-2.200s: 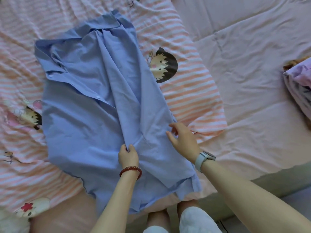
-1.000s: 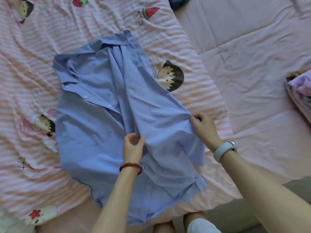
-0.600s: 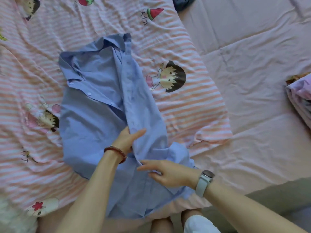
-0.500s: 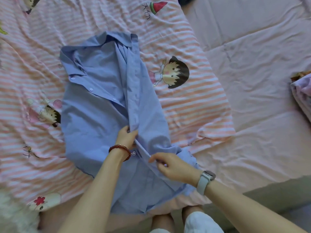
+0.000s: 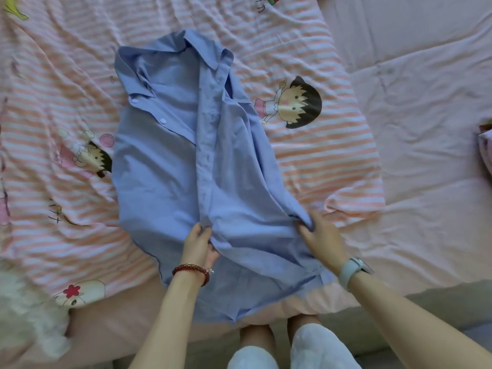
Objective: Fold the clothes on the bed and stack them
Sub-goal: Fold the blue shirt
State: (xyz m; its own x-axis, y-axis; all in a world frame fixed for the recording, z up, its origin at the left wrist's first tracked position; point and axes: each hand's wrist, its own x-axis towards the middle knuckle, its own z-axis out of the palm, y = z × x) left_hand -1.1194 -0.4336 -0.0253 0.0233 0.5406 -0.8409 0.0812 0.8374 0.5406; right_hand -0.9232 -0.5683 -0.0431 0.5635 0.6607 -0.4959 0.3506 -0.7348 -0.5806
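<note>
The bed (image 5: 426, 107) carries a pink striped quilt (image 5: 327, 161), and on its near-left part the blue shirt (image 5: 165, 166) lies spread lengthwise, collar far, hem hanging over the near edge. It is only laid out with the fronts drawn together (no real fold yet), so sleeves, body folds and all stacking look still to do. The left hand (image 5: 198, 243) pinches the button placket near the hem; the right hand (image 5: 320, 239) grips bunched cloth at the shirt's right edge.
</note>
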